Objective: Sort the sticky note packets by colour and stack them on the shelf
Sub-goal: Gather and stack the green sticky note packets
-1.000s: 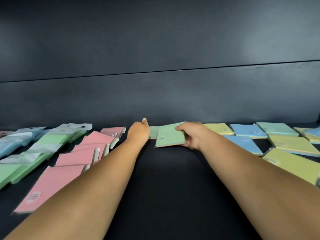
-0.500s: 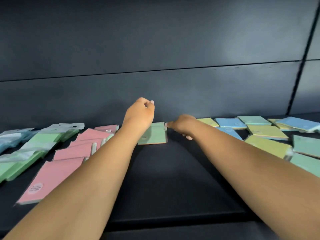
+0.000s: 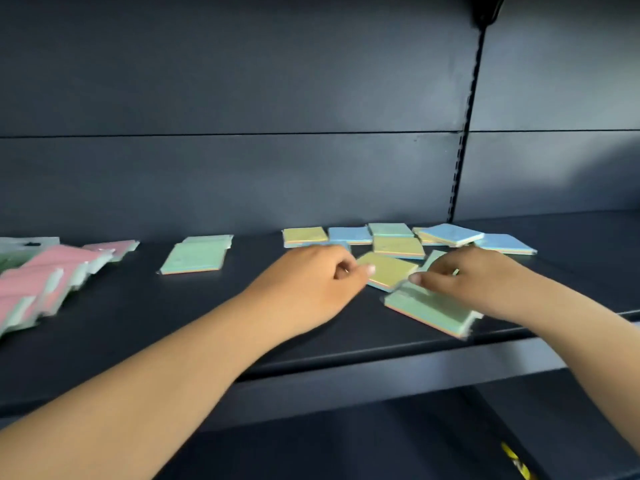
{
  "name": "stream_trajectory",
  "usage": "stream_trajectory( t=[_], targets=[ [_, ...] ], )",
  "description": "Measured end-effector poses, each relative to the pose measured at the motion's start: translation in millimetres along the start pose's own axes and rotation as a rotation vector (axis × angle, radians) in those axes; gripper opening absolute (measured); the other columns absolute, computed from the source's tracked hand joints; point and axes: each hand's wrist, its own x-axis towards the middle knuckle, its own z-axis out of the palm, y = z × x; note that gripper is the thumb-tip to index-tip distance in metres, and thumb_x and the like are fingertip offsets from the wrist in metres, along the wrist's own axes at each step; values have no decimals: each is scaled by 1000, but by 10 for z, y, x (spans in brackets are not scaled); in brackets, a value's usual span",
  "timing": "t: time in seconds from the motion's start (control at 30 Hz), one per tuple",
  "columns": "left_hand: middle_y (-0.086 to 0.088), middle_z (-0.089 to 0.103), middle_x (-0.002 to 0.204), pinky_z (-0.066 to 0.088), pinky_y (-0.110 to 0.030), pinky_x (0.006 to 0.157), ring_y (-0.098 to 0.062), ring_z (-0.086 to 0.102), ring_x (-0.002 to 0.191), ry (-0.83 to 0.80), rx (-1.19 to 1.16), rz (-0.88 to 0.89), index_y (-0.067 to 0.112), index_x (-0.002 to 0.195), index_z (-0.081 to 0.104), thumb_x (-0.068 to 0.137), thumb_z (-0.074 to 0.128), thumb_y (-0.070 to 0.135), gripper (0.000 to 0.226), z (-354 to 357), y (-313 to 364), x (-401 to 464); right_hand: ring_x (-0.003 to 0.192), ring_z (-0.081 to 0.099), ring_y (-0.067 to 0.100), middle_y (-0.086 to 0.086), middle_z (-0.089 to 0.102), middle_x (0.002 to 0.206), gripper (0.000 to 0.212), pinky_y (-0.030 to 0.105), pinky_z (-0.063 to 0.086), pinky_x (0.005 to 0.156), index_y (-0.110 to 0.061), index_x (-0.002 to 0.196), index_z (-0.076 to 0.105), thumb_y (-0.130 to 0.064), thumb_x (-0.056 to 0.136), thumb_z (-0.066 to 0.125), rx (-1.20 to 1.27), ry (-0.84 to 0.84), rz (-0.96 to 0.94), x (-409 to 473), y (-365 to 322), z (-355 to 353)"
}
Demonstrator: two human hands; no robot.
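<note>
Left hand (image 3: 313,277): fingers curled, thumb tip beside yellow packet (image 3: 386,270); whether it pinches packet edge, cannot tell. Right hand (image 3: 467,275): fingers bent down over green packet (image 3: 427,311) at shelf (image 3: 173,323) front edge; grip itself motion-blurred, cannot tell. Part of another green packet hidden under right hand. Loose blue, yellow, green packets clustered behind hands. Two-packet green stack (image 3: 195,256) at mid-shelf. Pink packets (image 3: 41,271) cut off at left edge, blurred.
</note>
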Motion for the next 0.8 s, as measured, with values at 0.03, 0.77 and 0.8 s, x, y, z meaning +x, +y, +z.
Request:
stream_trajectory(
  t=[0.03,0.77,0.8],
  targets=[
    [9,62,103,44,-27,86,-11,55,97,-30,1,-15,22,103,63,91,39,52,40,118,109,0,95,52,21,4,59,94,48,30,39,74,-14,91,67,-55,87,44,-21,7,-25,-30,100,3],
    [5,71,101,53,-29,86,-11,67,96,105,-989,-299,18,118,53,76,72,7,47,607,884,-28,78,62,11,-1,65,89,19,24,50,73,-20,96,63,-4,87,58,1284,-337,-376,-34,724,-69],
    [6,71,98,55,-27,81,-10,68,92,115,-1034,-286,20,116,55,80,66,4,41,614,900,-13,79,60,12,1,64,92,18,24,50,72,-19,99,62,-6,87,59,1268,-326,-350,-9,716,-83]
  ],
)
